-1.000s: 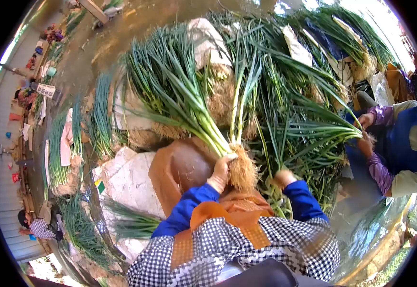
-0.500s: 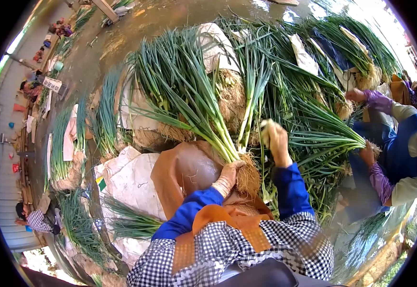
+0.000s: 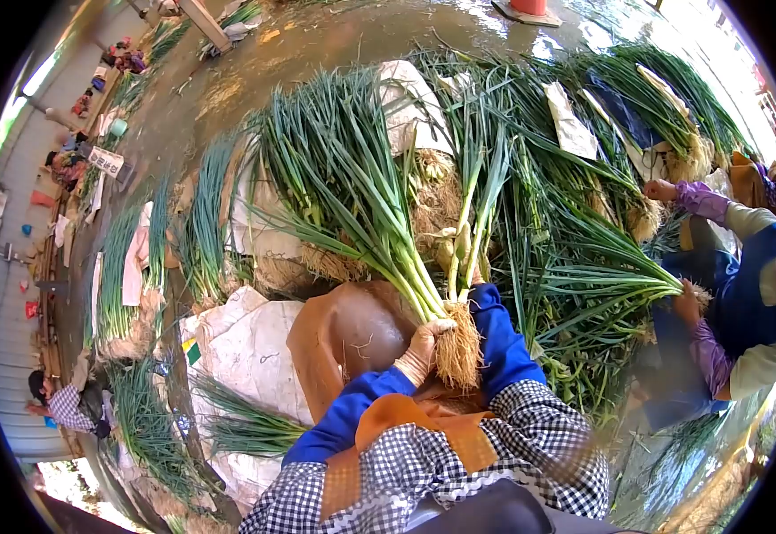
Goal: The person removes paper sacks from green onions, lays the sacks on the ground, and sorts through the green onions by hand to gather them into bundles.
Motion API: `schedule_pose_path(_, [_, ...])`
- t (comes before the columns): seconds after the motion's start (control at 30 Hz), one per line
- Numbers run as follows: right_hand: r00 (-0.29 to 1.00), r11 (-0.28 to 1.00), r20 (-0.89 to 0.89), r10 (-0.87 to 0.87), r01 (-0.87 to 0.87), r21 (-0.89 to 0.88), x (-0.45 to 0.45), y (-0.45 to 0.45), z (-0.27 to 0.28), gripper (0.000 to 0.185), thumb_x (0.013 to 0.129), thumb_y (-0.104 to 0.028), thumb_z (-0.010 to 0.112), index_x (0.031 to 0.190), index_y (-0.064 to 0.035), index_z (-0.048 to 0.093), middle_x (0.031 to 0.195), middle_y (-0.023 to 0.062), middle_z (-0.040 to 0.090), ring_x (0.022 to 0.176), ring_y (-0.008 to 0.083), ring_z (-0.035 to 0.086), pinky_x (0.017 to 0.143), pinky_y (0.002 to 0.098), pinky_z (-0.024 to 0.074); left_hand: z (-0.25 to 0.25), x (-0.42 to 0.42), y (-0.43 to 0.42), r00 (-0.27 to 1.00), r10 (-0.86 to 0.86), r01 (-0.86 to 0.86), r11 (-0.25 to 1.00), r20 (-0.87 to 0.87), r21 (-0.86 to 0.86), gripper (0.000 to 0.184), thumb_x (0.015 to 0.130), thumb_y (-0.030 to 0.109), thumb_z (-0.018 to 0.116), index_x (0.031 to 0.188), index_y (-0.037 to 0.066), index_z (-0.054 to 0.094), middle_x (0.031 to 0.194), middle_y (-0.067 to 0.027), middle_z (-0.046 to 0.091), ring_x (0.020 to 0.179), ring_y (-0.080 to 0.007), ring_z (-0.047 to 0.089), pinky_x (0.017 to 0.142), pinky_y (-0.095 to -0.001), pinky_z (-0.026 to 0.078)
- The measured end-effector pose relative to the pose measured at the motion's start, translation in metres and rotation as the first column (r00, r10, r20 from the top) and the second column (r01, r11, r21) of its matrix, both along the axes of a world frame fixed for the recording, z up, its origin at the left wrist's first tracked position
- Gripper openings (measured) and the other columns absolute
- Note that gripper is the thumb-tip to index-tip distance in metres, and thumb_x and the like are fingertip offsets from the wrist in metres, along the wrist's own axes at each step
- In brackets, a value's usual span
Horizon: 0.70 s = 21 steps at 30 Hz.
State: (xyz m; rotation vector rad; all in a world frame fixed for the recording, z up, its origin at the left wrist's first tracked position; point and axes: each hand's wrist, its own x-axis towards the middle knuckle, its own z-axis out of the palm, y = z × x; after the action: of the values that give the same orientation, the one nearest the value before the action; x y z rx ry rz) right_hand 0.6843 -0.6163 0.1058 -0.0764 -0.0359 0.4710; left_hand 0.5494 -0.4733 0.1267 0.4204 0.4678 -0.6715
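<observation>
My left hand (image 3: 424,350) is closed around the root end of a bunch of long green onions (image 3: 397,258), whose leaves fan out up and to the left. The tan roots (image 3: 459,351) hang just right of that hand. Above the roots, my right hand (image 3: 464,254) is at the pale stalks on the bunch's right side, mostly hidden behind them; its finger pose is hard to make out. A brown apron (image 3: 343,329) covers my knee below the bunch.
Green onions (image 3: 575,240) are piled at the right. White sacks (image 3: 250,347) lie at the left beside a smaller bunch (image 3: 250,418). A co-worker's hand (image 3: 691,301) holds another bunch at the far right. A red bucket (image 3: 528,7) stands at the top on wet ground.
My right hand has risen from low beside the roots, then moved left to the stalks. My left hand keeps its hold. The co-worker's other hand has moved up, off their bunch.
</observation>
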Motion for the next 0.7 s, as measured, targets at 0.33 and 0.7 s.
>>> schedule_pose_path(0.33, [0.994, 0.627, 0.106, -0.029, 0.101, -0.772, -0.068, -0.014, -0.003, 0.032, 0.089, -0.031, 0.050, 0.103, -0.0032, 0.056, 0.083, 0.0046, 0.060, 0.070, 0.0145, 0.055, 0.064, 0.0270, 0.0480, 0.054, 0.003, -0.006, 0.997, 0.045, -0.042, 0.998, -0.058, 0.048, 0.027, 0.071, -0.001, 0.055, 0.098, -0.004, 0.055, 0.085, -0.0110, 0.059, 0.077, -0.0222, 0.059, 0.073, -0.0320, 0.051])
schedule_pose_path(0.7, [0.892, 0.026, 0.282, 0.353, 0.292, -0.956, -0.106, -0.010, -0.038, 0.033, 0.088, -0.031, 0.048, 0.099, -0.0016, 0.057, 0.083, 0.0077, 0.061, 0.072, 0.0176, 0.056, 0.066, 0.0286, 0.0480, 0.055, 0.002, 0.004, 0.997, 0.019, -0.025, 0.996, 0.076, 0.089, 0.032, 0.071, 0.001, 0.053, 0.102, -0.004, 0.054, 0.089, -0.0102, 0.059, 0.083, -0.0224, 0.060, 0.079, -0.0340, 0.051])
